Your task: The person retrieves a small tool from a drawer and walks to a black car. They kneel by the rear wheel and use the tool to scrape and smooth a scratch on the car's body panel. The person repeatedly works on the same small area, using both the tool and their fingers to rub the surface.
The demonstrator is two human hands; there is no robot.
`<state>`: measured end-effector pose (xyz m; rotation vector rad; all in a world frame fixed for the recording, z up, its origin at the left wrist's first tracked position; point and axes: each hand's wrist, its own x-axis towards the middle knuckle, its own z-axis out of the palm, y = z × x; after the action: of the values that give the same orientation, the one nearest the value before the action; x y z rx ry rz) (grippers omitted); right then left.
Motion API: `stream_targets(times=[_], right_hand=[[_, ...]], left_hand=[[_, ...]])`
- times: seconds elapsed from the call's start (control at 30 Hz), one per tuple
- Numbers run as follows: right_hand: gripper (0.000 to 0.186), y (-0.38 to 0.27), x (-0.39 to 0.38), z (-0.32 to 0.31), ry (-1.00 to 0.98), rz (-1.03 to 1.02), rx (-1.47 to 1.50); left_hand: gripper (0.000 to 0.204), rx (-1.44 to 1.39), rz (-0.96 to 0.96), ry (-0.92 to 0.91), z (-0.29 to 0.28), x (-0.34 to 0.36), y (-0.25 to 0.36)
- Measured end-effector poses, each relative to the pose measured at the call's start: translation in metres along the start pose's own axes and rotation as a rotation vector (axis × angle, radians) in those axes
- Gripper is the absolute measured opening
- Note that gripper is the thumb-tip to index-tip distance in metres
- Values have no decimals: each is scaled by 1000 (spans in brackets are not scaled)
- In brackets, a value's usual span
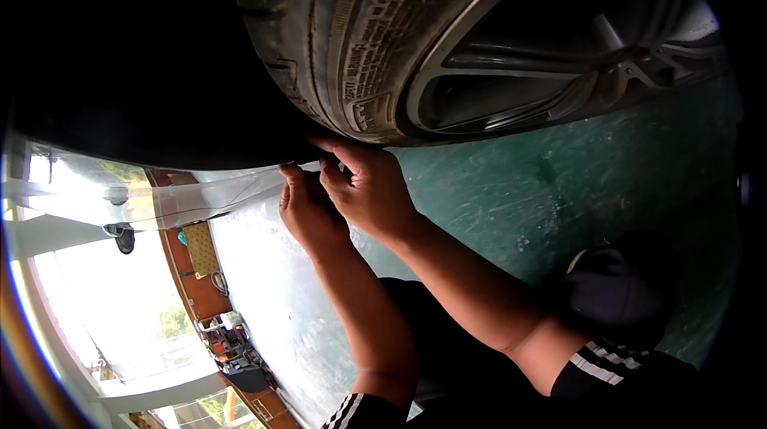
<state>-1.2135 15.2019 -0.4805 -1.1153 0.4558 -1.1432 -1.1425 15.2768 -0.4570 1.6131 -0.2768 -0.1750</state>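
Note:
A sheet of clear film (pixel 216 193) stretches along the lower edge of a dark car body panel (pixel 184 137). My left hand (pixel 310 209) is closed, with its fingertips pinching the film at the panel's edge. Right beside it is my right hand (pixel 369 189), just under the tyre (pixel 319 53). Its index finger reaches up to the dark edge beside the tyre, while the thumb is bent toward the film's end. Shadow partly hides the fingertips and the film between them.
The wheel's grey spoked rim (pixel 551 73) fills the upper right. Below is a scuffed green floor (pixel 487 197), with my dark shoe (pixel 615 285) on it. Tools and bottles (pixel 232 349) stand along the wall at lower left, near a yellowish patterned board (pixel 200 249) and bright windows.

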Motion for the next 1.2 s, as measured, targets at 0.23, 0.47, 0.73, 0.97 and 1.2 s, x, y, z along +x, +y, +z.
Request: stream_targets(times=[0.23, 0.47, 0.73, 0.97, 1.2], right_hand=[[29, -1, 0, -4, -53, 47, -33], [27, 6, 1, -1, -71, -17, -1], [13, -18, 21, 10, -130, -231, -273], [13, -53, 27, 8, -251, -339, -549], [16, -55, 34, 1, -365, -216, -708]], left_hand=[[44, 35, -7, -60, -13, 5, -4], [47, 15, -2, 24, 15, -9, 7], [34, -126, -52, -28, 4, -2, 10], [43, -401, -218, -132, 13, -13, 5], [67, -870, -570, -266, 47, -24, -20]])
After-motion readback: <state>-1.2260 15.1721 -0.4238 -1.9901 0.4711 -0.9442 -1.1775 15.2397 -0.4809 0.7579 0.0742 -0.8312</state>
